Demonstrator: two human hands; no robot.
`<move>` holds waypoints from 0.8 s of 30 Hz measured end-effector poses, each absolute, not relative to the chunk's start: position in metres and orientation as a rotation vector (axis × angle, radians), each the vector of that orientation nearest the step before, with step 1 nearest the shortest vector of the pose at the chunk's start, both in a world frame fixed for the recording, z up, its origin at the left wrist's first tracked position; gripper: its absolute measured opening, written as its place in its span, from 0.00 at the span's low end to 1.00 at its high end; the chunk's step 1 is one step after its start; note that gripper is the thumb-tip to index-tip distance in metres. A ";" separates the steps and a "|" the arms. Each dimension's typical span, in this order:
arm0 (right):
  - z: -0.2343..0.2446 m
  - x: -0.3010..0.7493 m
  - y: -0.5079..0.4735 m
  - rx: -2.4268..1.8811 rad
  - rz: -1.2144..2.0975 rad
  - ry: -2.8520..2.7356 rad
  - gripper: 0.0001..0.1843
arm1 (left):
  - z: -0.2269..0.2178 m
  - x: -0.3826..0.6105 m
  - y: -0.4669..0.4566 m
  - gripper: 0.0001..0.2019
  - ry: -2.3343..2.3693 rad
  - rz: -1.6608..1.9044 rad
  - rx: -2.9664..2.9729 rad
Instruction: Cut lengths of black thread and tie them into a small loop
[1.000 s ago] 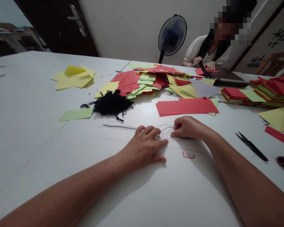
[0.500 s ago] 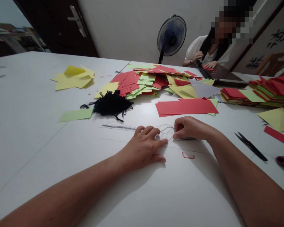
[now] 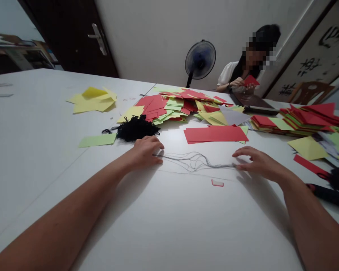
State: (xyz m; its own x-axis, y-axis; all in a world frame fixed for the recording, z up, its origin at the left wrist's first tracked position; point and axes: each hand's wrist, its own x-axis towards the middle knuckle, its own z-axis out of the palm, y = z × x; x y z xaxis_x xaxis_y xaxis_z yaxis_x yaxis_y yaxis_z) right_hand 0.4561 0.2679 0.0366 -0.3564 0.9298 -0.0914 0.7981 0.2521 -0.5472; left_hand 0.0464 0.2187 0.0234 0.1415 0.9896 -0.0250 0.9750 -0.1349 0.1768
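Observation:
A loose bundle of thin dark threads [image 3: 196,160] lies across the white table [image 3: 164,222], its strands bowed apart in the middle and gathered at both ends. At the left end is my left hand [image 3: 147,151], thumb and fingers apart around the threads. My right hand [image 3: 254,162] is open at the other end, thumb and forefinger spread beside the thread tips. Just behind my left hand sits a heap of black tasselled cord [image 3: 137,128]. A small red-edged piece [image 3: 217,183] lies in front of the threads.
Red paper strips [image 3: 214,134] and a pile of coloured paper [image 3: 176,105] lie beyond the threads. Paper stacks [image 3: 299,120] and a black-handled tool [image 3: 330,195] are at right. Across the table a person [image 3: 238,75] holds red paper near a paper cutter [image 3: 254,103].
My hands have moved apart, left hand leftward and right hand rightward, from the middle of the threads to their ends. The co-worker has lifted a red paper. The view has shifted.

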 end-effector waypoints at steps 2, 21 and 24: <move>0.027 0.464 0.261 -1.617 0.746 -2.260 0.21 | 0.023 0.044 0.221 0.15 1.946 0.164 2.243; -0.015 0.479 0.244 -1.512 0.258 -2.241 0.10 | 0.003 0.051 0.210 0.08 1.957 0.298 2.396; -0.012 0.477 0.242 -1.512 0.261 -2.244 0.10 | 0.004 0.052 0.207 0.08 1.941 0.297 2.408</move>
State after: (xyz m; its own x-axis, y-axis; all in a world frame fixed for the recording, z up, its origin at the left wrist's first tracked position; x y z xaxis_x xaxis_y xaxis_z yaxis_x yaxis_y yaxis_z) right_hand 0.4765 0.2416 -0.0118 -0.3205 0.9173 0.2364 0.8384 0.3908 -0.3799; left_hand 0.0520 0.2073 0.0040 0.2015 0.9712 0.1268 0.9647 -0.2192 0.1458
